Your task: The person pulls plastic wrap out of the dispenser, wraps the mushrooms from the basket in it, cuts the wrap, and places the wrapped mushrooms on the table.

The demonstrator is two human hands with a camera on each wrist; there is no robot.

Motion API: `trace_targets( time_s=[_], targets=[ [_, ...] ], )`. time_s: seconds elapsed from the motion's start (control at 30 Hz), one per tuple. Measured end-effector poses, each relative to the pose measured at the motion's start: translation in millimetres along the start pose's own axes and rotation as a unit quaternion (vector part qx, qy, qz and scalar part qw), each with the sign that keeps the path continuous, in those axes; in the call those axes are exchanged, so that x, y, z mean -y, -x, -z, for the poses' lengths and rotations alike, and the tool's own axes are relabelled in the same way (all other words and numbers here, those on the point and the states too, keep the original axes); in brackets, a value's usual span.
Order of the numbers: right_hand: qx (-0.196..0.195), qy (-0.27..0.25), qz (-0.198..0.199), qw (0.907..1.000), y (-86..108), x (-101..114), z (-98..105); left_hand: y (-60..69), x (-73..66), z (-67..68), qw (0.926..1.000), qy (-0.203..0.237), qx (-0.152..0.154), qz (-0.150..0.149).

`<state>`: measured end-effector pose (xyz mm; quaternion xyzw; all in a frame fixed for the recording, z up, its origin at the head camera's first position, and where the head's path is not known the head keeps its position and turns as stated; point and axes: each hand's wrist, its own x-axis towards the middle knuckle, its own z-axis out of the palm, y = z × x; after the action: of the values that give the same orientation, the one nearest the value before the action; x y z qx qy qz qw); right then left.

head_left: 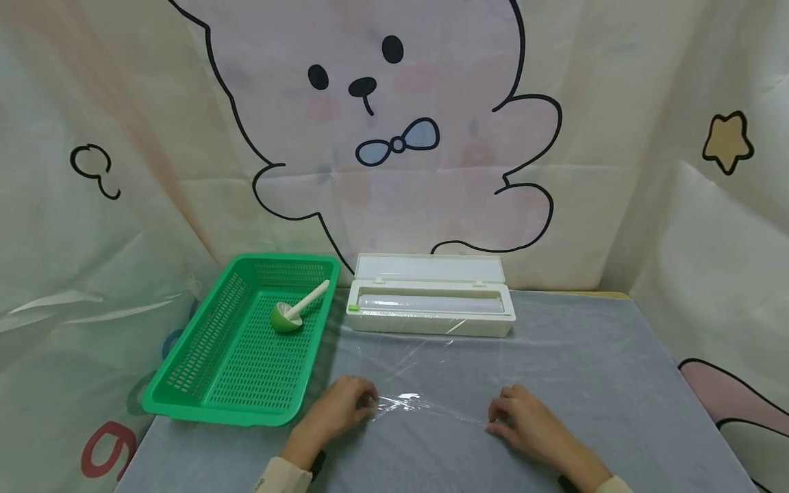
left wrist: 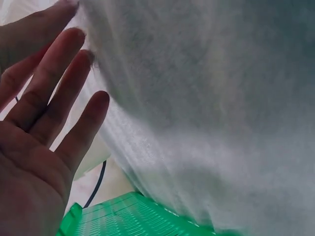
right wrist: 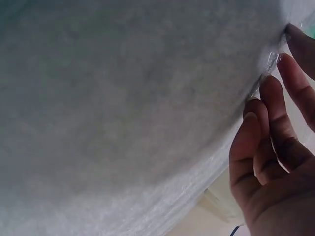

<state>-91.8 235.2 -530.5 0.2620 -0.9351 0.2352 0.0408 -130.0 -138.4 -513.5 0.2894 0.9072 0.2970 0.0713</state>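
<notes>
Grey cloth [head_left: 616,376] over a table, enclosed at the back and both sides by a pale printed curtain [head_left: 653,89].

Nearest: two hands, each with a cream sleeve. The left hand [head_left: 342,407], just beside the basket's near right corner, pinches with thumb and fingers nearly closed at the tips; the left wrist view shows its other fingers rather straight. The right hand [head_left: 533,424], well apart from it, pinches likewise, the remaining fingers bent inward.

Between them: one sheet of clear plastic film [head_left: 407,402], its near edge in the fingertips of both hands, creased and shiny by the left. It spans the cloth from the hands back to the box; whether it touches the cloth cannot be told.

Left: one green basket [head_left: 249,373], rectangular, with slotted walls and floor, covering part of the table's left edge. Contents: one ladle [head_left: 288,318], green bowl and white handle, its handle leaning toward the right wall.

Far middle: one white box [head_left: 431,326], near the curtain and just right of the basket's far end. One lid [head_left: 429,267], raised at the rear; one roll [head_left: 431,303] lying inside; one small green tab [head_left: 353,307] at the front left.

Edges: a broad stretch of cloth runs from the right hand and box to the table's right edge.

Farthest: one bear drawing [head_left: 413,198] on the curtain; one yellow star [head_left: 728,142] at right.
</notes>
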Motion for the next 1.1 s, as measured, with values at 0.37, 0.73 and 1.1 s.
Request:
trace_targets(
  time_s=[0.37, 0.73, 1.1],
  targets=[
    [0.036, 0.030, -0.040, 0.9981, -5.5, -13.2, 7.7, -2.4, 4.2, 0.3, 0.9982, -0.058, -0.012, 0.000],
    [0.063, 0.044, -0.003, 0.9970, -4.9, -16.9, 16.7, 4.9, 8.2, 2.4, 0.9966, -0.077, -0.023, 0.017],
    [-0.020, 0.074, -0.094, 0.9926, -6.9, 0.4, 8.5, 8.0, 0.6, 4.4, 0.9968, -0.054, -0.026, 0.053]
  ],
)
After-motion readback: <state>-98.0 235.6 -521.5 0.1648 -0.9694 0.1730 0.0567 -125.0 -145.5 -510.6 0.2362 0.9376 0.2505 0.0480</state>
